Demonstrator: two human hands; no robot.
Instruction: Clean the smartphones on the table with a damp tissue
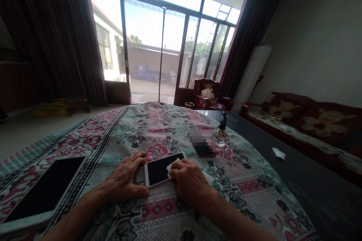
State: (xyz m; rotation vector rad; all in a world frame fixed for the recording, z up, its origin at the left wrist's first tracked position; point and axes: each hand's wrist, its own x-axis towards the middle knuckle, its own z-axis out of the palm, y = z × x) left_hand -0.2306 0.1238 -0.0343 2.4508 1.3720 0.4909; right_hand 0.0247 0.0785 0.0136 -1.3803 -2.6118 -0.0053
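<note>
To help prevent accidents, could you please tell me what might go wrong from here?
The white-framed phone with a black screen might slide on the pink floral tablecloth if the right hand pushes its crumpled white tissue too hard. The clear bottle with a black top could tip if bumped.

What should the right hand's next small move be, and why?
I'd probably slide the white tissue leftward across the smartphone between the hands: the right hand holds it over the right of the dark screen, while the left hand sits at the smartphone's left end.
</note>
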